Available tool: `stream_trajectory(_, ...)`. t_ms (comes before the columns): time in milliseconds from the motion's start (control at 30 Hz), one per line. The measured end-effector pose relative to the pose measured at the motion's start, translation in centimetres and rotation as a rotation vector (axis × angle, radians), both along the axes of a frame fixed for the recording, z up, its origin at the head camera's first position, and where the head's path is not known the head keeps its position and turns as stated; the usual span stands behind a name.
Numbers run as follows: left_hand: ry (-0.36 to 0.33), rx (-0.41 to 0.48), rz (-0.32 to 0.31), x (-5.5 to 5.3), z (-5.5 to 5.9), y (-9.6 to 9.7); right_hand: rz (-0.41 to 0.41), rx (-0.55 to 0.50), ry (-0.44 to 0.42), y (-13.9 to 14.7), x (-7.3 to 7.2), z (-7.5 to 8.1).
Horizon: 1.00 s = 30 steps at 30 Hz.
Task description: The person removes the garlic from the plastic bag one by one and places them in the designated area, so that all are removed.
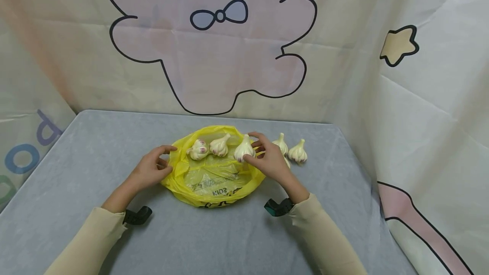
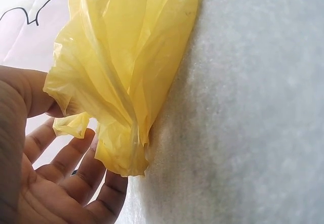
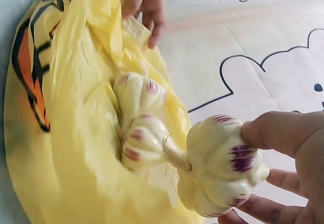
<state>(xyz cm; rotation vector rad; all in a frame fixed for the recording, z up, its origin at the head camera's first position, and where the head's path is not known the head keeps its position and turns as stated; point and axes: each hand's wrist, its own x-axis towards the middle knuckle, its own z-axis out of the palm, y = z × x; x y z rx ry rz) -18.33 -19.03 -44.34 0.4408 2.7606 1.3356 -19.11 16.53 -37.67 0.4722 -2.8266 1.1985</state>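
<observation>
A yellow plastic bag lies with its mouth spread wide in the head view, dark print showing inside. My left hand holds the bag's left rim between thumb and fingers; the left wrist view shows the crumpled edge there. Over the right side of the mouth, my right hand grips a garlic bulb, white with purple streaks and a tuft of roots. Two more bulbs, one streaked purple and one paler, sit inside the bag toward the back.
Right of the bag stand a garlic bulb and another bulb, with a third partly hidden behind my right hand. Grey cloth covers the table. A printed curtain hangs behind and at both sides.
</observation>
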Motion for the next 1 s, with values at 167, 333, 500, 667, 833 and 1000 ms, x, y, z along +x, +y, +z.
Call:
stream_trajectory(167,-0.006,-0.010,0.011,0.0,-0.2,-0.1,-0.023,-0.003,0.022,1.2,-0.1,0.0)
stream_trajectory(333,-0.013,-0.010,0.011,-0.1,-0.2,-0.1,-0.073,0.013,0.023,2.6,0.2,0.3)
stream_trajectory(500,-0.015,-0.011,0.010,-0.1,-0.2,-0.1,-0.096,0.025,0.029,4.0,0.4,0.7)
stream_trajectory(667,-0.012,-0.013,0.008,-0.1,-0.1,-0.1,-0.130,0.031,0.035,5.4,0.9,1.2)
stream_trajectory(833,-0.007,-0.015,0.003,-0.1,-0.2,-0.1,-0.161,0.033,0.054,6.9,1.3,1.5)
stream_trajectory(1000,-0.012,-0.021,0.005,-0.2,-0.2,-0.1,-0.194,0.047,0.072,8.3,1.6,1.8)
